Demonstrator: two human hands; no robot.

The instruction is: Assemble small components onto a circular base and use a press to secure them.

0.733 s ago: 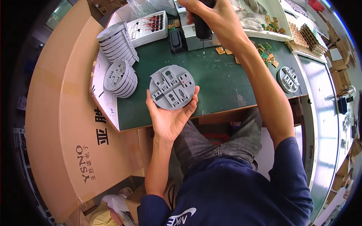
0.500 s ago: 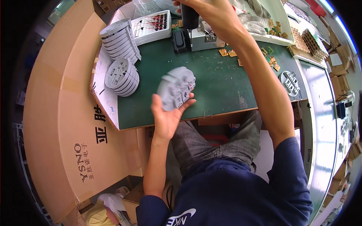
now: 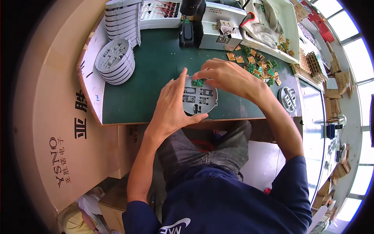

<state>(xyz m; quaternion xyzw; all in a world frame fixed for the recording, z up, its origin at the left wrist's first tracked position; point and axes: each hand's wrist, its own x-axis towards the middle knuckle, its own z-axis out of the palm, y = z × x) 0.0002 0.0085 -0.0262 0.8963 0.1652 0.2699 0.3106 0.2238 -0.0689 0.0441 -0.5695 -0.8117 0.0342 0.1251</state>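
Observation:
A round grey plastic housing (image 3: 210, 102) with several compartments lies flat on the green bench near its front edge. My left hand (image 3: 169, 107) is closed round its left side, thumb at the near rim and fingers reaching to the far rim. At the far part of the housing sits a small green circuit board (image 3: 198, 82). My right hand (image 3: 228, 78) comes over from the right, its curled fingertips at that board. Those fingers partly hide the housing's far edge.
Stacked grey housings (image 3: 115, 62) stand at the left. A black cylindrical tool (image 3: 191, 7) hangs beside a grey metal machine (image 3: 220, 29) at the back. Loose small circuit boards (image 3: 269, 72) are scattered right of centre; another round housing (image 3: 288, 99) lies at the right edge.
My right hand has let go of the black tool and come down to the housing. The housing, earlier tilted and raised in my left hand, now lies flat. More loose circuit boards show on the bench.

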